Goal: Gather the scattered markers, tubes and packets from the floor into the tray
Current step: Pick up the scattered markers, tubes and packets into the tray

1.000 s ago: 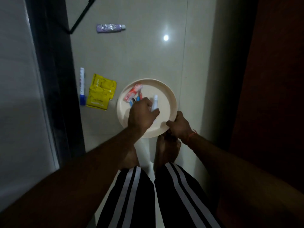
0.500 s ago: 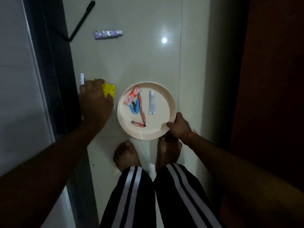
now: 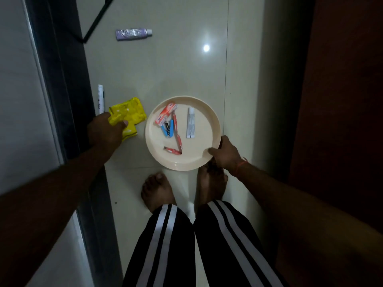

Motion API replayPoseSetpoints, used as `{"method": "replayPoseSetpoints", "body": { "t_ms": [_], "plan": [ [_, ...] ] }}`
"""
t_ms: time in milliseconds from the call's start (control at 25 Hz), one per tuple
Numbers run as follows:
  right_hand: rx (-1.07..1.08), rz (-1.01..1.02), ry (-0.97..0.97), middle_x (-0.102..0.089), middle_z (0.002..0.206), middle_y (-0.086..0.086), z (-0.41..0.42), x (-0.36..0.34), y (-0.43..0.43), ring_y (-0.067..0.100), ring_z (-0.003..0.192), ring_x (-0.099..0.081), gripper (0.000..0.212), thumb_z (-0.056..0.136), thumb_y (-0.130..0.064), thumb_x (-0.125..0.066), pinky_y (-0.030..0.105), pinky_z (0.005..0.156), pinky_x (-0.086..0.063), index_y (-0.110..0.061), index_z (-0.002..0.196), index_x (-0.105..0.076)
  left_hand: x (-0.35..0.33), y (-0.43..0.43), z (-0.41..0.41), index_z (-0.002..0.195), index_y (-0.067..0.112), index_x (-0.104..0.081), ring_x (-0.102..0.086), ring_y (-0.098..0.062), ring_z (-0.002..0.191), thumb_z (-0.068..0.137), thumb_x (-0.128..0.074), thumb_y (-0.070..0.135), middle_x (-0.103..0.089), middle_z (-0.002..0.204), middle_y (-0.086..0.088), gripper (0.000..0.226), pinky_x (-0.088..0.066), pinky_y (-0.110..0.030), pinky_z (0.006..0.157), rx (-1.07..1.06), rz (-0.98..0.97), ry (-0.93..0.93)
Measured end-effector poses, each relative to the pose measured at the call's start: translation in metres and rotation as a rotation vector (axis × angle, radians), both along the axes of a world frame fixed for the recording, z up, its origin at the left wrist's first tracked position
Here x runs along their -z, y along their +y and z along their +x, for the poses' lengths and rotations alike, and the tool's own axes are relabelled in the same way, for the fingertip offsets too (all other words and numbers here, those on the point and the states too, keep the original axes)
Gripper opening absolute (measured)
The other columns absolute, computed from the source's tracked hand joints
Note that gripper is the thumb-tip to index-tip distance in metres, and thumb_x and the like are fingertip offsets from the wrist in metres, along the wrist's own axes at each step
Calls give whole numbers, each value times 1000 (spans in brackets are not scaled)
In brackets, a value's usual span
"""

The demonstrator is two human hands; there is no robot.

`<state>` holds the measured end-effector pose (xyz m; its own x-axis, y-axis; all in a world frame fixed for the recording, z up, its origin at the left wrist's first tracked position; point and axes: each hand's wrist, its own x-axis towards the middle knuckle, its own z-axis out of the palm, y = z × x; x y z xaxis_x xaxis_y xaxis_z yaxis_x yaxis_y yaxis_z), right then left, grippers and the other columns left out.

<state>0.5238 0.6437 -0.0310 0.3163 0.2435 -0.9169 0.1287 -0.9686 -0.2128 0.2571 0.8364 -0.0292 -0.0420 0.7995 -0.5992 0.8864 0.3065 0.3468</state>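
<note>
A round cream tray (image 3: 211,129) sits on the tiled floor in front of my bare feet. My right hand (image 3: 224,152) grips its near right rim. Inside lie a white tube (image 3: 191,125), an orange-red packet (image 3: 165,114), a small blue item (image 3: 167,130) and thin red sachets (image 3: 176,141). My left hand (image 3: 105,130) is closed on the yellow packets (image 3: 129,114), crumpled just left of the tray. A white marker (image 3: 100,99) lies behind that hand. A purple tube (image 3: 133,34) lies farther off on the floor.
A dark door frame (image 3: 62,79) runs along the left, close to the marker. A black pen-like stick (image 3: 97,19) lies at the top left. A dark brown wall or door (image 3: 342,100) closes off the right side.
My left hand left the tray, where it set down the white tube, reached left and closed on the yellow packets, which now look crumpled and lifted. My right hand stayed on the rim.
</note>
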Motion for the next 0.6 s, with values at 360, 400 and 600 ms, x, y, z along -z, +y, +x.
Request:
{"method": "replayPoseSetpoints", "body": {
  "t_ms": [360, 400, 600],
  "plan": [
    [-2, -21, 23, -64, 131, 15, -2, -8, 1, 38, 118, -62, 47, 93, -20, -66, 54, 100, -56, -11, 134, -46, 105, -102, -68, 129, 35, -69, -71, -25, 114, 90, -73, 59, -58, 126, 34, 46, -59, -34, 94, -249, -31, -277],
    [-10, -22, 20, -63, 131, 16, -2, -8, 2, 38, 119, -61, 47, 93, -19, -65, 53, 101, -55, -9, 135, -45, 117, -129, -59, 133, 43, -65, -70, -32, 116, 86, -66, 74, -48, 127, 44, 56, -55, -39, 97, -275, 21, -292],
    [-20, -34, -25, -60, 133, 24, -5, -3, 3, 43, 120, -59, 47, 95, -16, -62, 52, 100, -53, -2, 135, -41, -39, -109, 116, 115, 5, -76, -72, -31, 102, 93, -77, 22, -79, 109, -15, 28, -53, -33, 88, -15, -54, -344]
  ]
}}
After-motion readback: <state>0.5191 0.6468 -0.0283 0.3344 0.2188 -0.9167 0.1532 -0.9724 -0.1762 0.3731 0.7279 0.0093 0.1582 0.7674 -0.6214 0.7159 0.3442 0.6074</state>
